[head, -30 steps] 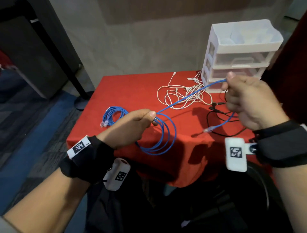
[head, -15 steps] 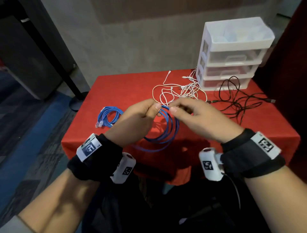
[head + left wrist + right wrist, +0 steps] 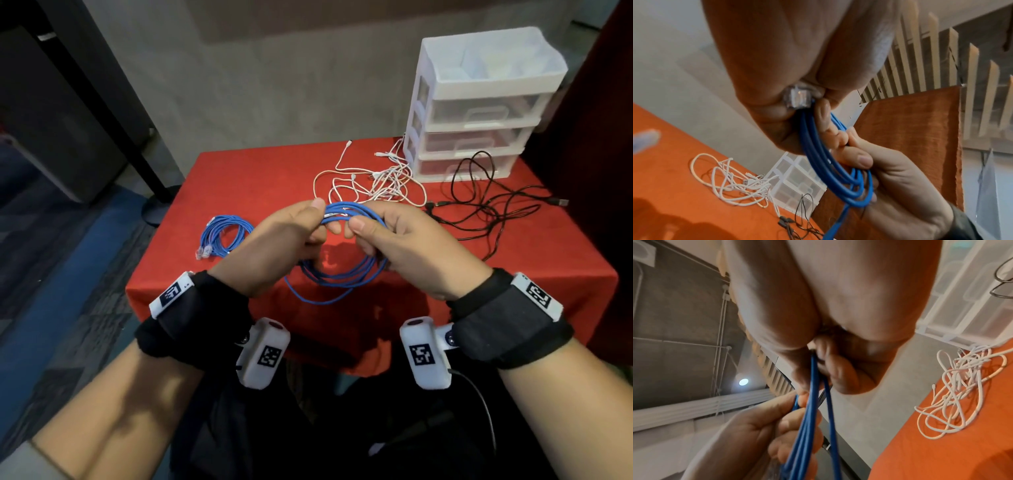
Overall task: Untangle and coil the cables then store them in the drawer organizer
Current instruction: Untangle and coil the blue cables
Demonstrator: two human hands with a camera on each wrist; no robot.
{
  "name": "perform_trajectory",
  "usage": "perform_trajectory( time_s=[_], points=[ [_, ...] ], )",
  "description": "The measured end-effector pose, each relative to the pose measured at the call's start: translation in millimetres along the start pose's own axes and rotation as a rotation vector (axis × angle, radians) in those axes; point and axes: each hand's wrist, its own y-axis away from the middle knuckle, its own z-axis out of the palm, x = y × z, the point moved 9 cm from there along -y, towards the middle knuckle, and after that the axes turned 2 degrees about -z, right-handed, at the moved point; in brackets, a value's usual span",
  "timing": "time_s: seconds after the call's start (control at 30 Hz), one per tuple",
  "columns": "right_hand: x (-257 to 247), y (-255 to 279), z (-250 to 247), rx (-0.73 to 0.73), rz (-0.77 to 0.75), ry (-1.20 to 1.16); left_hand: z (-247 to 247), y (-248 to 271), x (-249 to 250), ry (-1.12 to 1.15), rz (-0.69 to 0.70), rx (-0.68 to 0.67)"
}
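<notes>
Both hands hold a blue network cable wound into loops above the red table. My left hand grips the left side of the coil, and a clear plug sits in its fist. My right hand grips the right side of the same coil. A second blue cable lies coiled on the table to the left. Tangled white cables and tangled black cables lie further back. The white drawer organizer stands at the back right, its drawers closed.
The table's front edge is just under my wrists. A dark pole with a round base stands on the floor to the left. A grey wall rises behind the table. Dark fabric hangs at the far right.
The right hand came back from its raised stretch at the right and joined the left hand. The straight run of blue cable is now gathered into the coil, held by both hands.
</notes>
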Motion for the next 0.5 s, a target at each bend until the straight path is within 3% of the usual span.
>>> perform_trajectory(
  time_s=[0.17,0.3,0.4,0.5],
  points=[
    [-3,1,-5,0.07,0.008,-0.072,1,1,-3,0.148,-0.021,0.025],
    [5,10,2,-0.05,0.085,-0.169,-25,1,0,0.143,0.026,0.187],
    [21,21,6,-0.147,0.15,-0.137,-41,4,3,0.112,0.052,0.227],
    [31,18,-27,0.062,0.146,-0.137,-52,3,-2,-0.039,0.068,0.201]
  ],
)
